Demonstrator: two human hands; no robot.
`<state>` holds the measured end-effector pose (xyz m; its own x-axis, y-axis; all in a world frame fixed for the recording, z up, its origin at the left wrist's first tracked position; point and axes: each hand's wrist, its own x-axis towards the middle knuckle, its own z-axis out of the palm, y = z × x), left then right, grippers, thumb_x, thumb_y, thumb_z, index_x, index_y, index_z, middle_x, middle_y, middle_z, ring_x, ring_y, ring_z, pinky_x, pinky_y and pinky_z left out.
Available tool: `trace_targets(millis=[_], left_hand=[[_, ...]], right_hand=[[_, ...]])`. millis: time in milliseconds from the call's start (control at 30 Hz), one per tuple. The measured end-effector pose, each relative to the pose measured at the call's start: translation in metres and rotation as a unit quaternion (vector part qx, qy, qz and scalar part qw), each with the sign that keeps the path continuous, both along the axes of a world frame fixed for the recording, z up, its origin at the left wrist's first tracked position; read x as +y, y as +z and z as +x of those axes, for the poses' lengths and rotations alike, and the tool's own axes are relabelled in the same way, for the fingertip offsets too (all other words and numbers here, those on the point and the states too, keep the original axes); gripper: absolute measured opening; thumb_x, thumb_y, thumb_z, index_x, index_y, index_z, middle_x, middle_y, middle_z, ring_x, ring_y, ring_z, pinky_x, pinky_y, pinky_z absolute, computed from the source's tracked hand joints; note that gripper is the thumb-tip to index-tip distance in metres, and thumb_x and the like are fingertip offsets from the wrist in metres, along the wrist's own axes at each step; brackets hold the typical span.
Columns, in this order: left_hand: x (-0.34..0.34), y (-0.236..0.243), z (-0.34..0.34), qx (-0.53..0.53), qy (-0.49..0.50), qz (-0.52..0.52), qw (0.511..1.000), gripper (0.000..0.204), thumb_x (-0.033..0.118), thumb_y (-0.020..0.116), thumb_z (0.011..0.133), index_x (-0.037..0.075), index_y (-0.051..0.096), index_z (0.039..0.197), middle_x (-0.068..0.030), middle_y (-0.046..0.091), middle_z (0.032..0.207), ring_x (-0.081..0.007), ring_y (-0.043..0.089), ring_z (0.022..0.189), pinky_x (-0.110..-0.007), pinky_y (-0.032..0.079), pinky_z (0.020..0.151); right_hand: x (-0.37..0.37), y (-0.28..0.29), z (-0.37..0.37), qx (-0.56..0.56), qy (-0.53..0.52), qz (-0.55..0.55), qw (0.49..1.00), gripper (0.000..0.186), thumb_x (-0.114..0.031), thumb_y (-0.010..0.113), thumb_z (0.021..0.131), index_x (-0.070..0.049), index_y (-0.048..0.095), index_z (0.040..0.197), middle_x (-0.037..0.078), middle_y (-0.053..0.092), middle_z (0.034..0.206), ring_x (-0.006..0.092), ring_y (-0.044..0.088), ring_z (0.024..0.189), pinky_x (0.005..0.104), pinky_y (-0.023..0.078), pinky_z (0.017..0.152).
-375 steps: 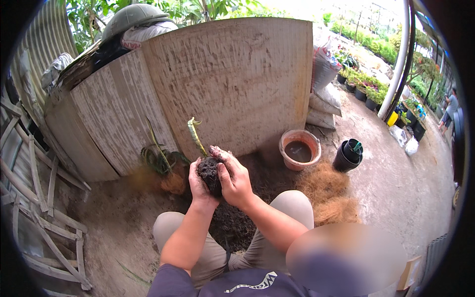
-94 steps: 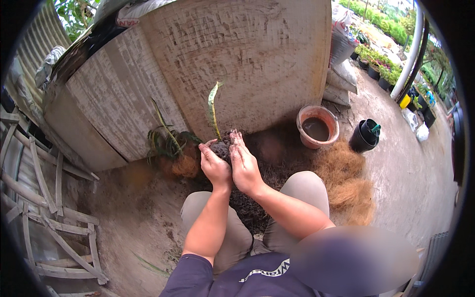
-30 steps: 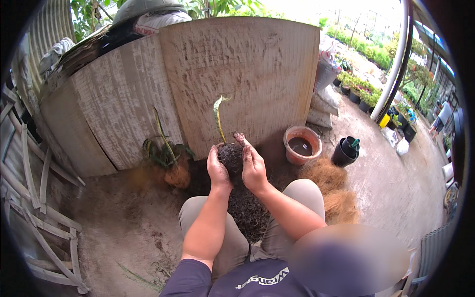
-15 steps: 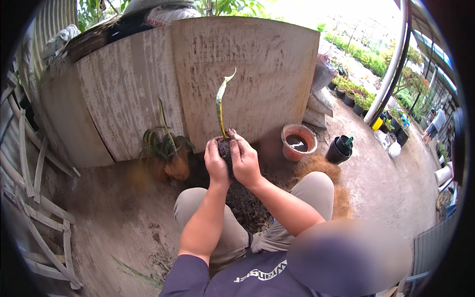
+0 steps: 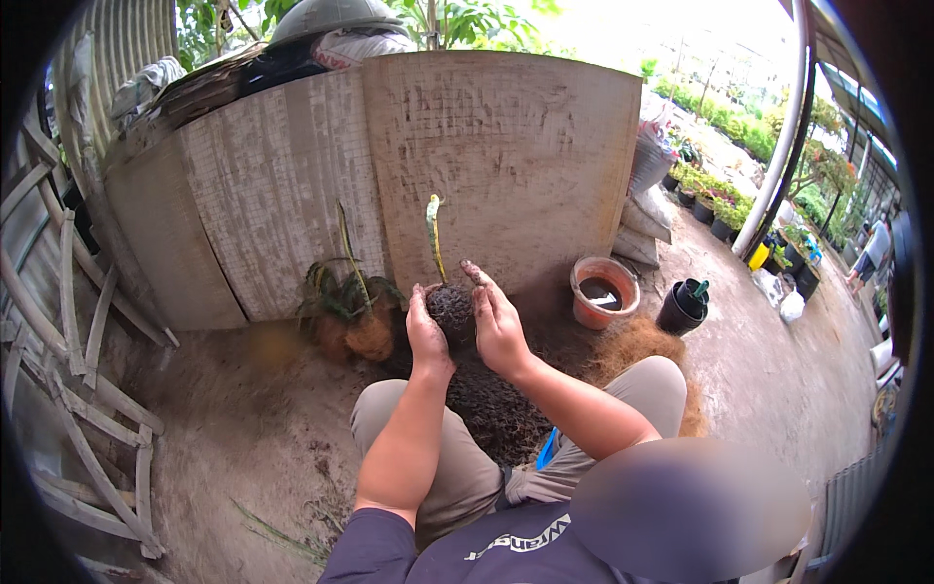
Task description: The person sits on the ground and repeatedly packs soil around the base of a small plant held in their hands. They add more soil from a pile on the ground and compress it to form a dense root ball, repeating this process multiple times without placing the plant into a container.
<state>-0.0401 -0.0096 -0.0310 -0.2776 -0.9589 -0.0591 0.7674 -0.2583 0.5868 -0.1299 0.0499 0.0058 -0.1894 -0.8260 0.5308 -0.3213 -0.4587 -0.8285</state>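
Note:
A dark ball of soil (image 5: pixel 451 310) sits in front of me, with a single narrow yellow-green leaf (image 5: pixel 436 238) standing up from its top. My left hand (image 5: pixel 428 329) cups the ball's left side, its muddy fingers against the soil. On the other side my right hand (image 5: pixel 499 326) is open, its soiled fingers stretched out and the palm facing the ball; whether the thumb side touches it I cannot tell. Below both hands, between my knees, spreads a heap of loose dark soil (image 5: pixel 494 404).
Left of the heap, a leafy plant rests on a clump of brown fibre (image 5: pixel 370 337). To the right are a terracotta-coloured pot (image 5: pixel 588 310), a black pot (image 5: pixel 678 313) and brown fibre (image 5: pixel 637 341). Upright boards (image 5: pixel 506 146) stand beyond; a wooden frame (image 5: pixel 83 409) lies left.
My right hand has opened and drawn away from the soil ball, exposing more of it. My left hand stays on it. The leaf has turned and looks shorter.

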Motion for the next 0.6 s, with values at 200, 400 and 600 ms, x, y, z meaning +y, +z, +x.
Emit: trace_targets(millis=[200, 400, 600], left_hand=[[0.023, 0.038, -0.007, 0.090, -0.114, 0.056, 0.988, 0.048, 0.042, 0.027, 0.091, 0.005, 0.055, 0.103, -0.0107, 0.060, 0.098, -0.0256, 0.058, 0.089, -0.039, 0.046, 0.082], [0.017, 0.023, -0.027, 0.093, -0.105, 0.090, 0.986, 0.048, 0.042, 0.025, 0.091, 0.006, 0.056, 0.100, -0.0088, 0.060, 0.096, -0.0243, 0.058, 0.089, -0.038, 0.046, 0.082], [0.016, 0.009, -0.053, 0.062, -0.084, 0.113, 0.988, 0.045, 0.041, 0.026, 0.093, 0.007, 0.056, 0.096, -0.0069, 0.060, 0.092, -0.0221, 0.058, 0.086, -0.035, 0.047, 0.079]], right_hand=[[0.017, 0.006, -0.010, 0.307, -0.100, -0.067, 0.944, 0.048, -0.026, 0.048, 0.087, -0.004, 0.039, 0.128, 0.018, 0.038, 0.132, 0.0332, 0.030, 0.127, 0.0460, 0.021, 0.103], [0.002, -0.003, -0.030, 0.235, -0.050, -0.132, 0.962, 0.042, -0.021, 0.051, 0.085, 0.006, 0.045, 0.117, 0.024, 0.047, 0.118, 0.0380, 0.047, 0.109, 0.0416, 0.037, 0.094], [-0.006, -0.020, -0.047, 0.159, -0.091, -0.157, 0.971, 0.029, -0.014, 0.048, 0.085, 0.006, 0.053, 0.106, 0.023, 0.055, 0.105, 0.0372, 0.055, 0.098, 0.0384, 0.044, 0.085]])
